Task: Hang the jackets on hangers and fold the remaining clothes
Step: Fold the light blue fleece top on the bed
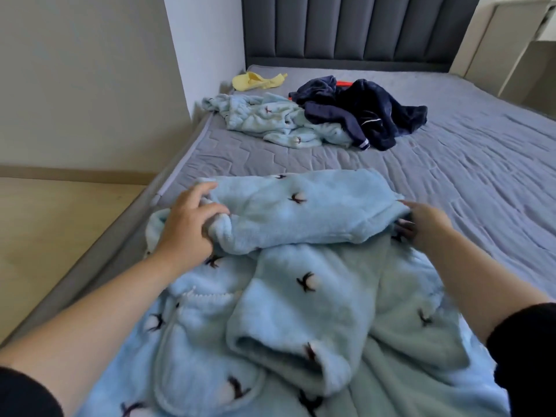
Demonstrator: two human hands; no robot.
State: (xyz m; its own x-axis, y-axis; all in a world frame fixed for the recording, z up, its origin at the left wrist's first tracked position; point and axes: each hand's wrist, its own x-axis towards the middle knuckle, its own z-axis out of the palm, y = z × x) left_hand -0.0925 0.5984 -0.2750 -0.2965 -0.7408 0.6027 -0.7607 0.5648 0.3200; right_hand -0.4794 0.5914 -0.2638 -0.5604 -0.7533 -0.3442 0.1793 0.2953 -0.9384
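Observation:
A light blue fleece garment (301,296) with small dark bird marks lies spread on the near part of the bed. Its top part is folded over into a band across the far side, and one sleeve lies down the middle. My left hand (189,224) grips the left end of that folded band. My right hand (421,224) pinches the band's right end at the fabric edge. Farther up the bed lie a second light blue fleece piece (270,121) and a crumpled dark navy garment (367,112).
A yellow cloth (255,81) lies near the headboard (346,28). An orange-red object (343,83), partly hidden, pokes out behind the navy garment. The grey quilted mattress (466,152) stretches to the right. A wall and wooden floor (45,236) run along the bed's left edge.

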